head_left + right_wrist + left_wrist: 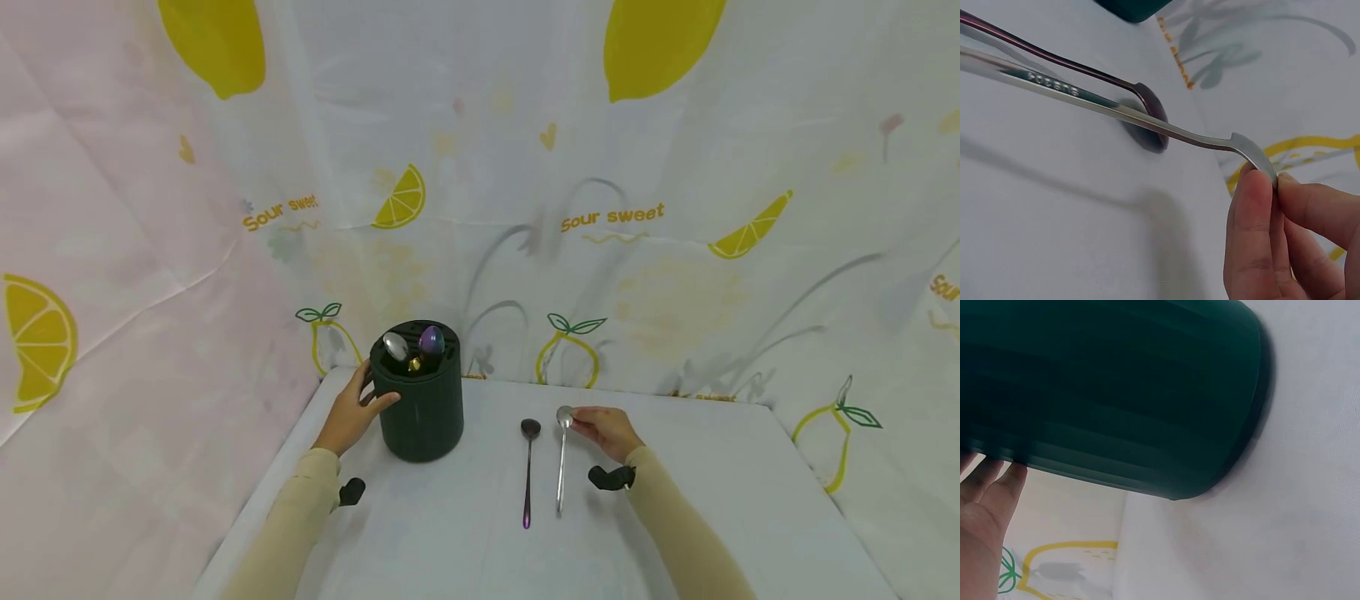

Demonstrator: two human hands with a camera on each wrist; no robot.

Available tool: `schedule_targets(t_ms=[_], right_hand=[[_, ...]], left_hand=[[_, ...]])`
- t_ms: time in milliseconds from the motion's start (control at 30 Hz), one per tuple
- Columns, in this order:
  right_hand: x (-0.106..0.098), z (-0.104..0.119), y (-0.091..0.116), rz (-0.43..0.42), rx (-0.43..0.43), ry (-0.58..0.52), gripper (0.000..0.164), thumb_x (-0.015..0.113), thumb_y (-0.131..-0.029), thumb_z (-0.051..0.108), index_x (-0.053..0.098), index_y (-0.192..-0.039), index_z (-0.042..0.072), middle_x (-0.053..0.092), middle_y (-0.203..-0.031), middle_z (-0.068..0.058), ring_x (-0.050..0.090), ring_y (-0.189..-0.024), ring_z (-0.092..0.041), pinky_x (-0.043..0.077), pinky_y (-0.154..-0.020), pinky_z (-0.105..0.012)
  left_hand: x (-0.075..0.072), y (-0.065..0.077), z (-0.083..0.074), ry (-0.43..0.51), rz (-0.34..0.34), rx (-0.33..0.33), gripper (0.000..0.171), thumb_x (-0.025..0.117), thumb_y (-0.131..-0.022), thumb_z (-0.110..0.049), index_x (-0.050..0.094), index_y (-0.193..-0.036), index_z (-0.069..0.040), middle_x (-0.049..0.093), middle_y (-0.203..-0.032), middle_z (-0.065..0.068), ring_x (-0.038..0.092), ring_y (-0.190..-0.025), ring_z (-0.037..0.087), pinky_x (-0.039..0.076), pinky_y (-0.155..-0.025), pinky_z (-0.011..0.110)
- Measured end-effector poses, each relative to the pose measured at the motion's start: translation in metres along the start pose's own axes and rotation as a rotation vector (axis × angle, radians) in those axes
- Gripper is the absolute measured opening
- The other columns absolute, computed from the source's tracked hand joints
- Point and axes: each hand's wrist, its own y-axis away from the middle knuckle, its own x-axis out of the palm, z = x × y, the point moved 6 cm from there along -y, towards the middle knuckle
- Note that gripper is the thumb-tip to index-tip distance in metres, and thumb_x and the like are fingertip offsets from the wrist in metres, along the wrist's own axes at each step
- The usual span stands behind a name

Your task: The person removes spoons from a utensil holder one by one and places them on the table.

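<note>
A dark green ribbed utensil holder (422, 425) stands at the table's back left with several spoons in its slotted top, one silver (395, 345) and one purple (432, 341). My left hand (357, 412) holds its left side, thumb in front and fingers behind; in the left wrist view fingertips (1015, 475) lie against the wall. My right hand (606, 431) pinches a long-handled silver spoon (1179, 132) by the tip of its bowl, between thumb and fingers. The spoon's handle points toward me, over its shadow. Left of it lies a dark purple spoon (528, 475) on the table.
The white-covered table (420, 533) meets a lemon-printed curtain (495, 267) along its back edge. More of this cloth hangs at the left and right. Each wrist carries a black camera mount, like the one on the right (612, 477).
</note>
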Motion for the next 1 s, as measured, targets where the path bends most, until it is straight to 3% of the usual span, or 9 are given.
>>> schedule_targets(t_ms=[267, 333, 633, 833, 1000], right_hand=[[0.001, -0.012, -0.004, -0.015, 0.020, 0.039, 0.029, 0.065, -0.088, -0.008, 0.059, -0.114, -0.021, 0.069, -0.094, -0.016, 0.068, -0.082, -0.018, 0.061, -0.077, -0.026], [0.000, -0.014, -0.004, -0.025, 0.021, 0.047, 0.030, 0.065, -0.088, -0.007, 0.059, -0.114, -0.021, 0.070, -0.094, -0.015, 0.068, -0.081, -0.017, 0.061, -0.076, -0.025], [0.003, -0.020, -0.003, -0.042, -0.013, 0.092, 0.031, 0.065, -0.087, -0.010, 0.057, -0.114, -0.024, 0.070, -0.092, -0.015, 0.068, -0.080, -0.017, 0.061, -0.073, -0.024], [0.004, -0.024, -0.004, -0.068, 0.000, 0.104, 0.028, 0.064, -0.088, -0.010, 0.059, -0.112, -0.023, 0.070, -0.092, -0.017, 0.068, -0.080, -0.018, 0.061, -0.071, -0.025], [0.004, -0.026, -0.006, -0.072, -0.015, 0.104, 0.029, 0.063, -0.087, -0.012, 0.058, -0.112, -0.024, 0.070, -0.094, -0.021, 0.069, -0.079, -0.020, 0.062, -0.071, -0.026]], left_hand=[[-0.004, 0.014, -0.030, 0.042, 0.017, 0.004, 0.095, 0.071, -0.089, -0.041, 0.013, -0.158, -0.013, 0.018, -0.160, 0.013, 0.020, -0.145, 0.036, 0.030, -0.115, 0.053], [-0.004, 0.013, -0.028, 0.040, 0.017, 0.012, 0.095, 0.071, -0.089, -0.040, 0.013, -0.158, -0.013, 0.018, -0.160, 0.013, 0.020, -0.145, 0.036, 0.030, -0.115, 0.054], [-0.001, -0.002, 0.008, 0.006, -0.008, 0.017, 0.094, 0.069, -0.087, -0.050, 0.012, -0.158, -0.027, 0.019, -0.161, 0.003, 0.021, -0.146, 0.029, 0.031, -0.116, 0.049], [-0.001, -0.004, 0.008, 0.010, -0.009, 0.015, 0.094, 0.070, -0.086, -0.049, 0.014, -0.158, -0.025, 0.019, -0.160, 0.003, 0.021, -0.146, 0.028, 0.032, -0.116, 0.048], [-0.002, 0.002, -0.007, 0.022, 0.004, 0.014, 0.093, 0.071, -0.088, -0.042, 0.013, -0.158, -0.019, 0.019, -0.160, 0.008, 0.021, -0.146, 0.031, 0.031, -0.116, 0.050]])
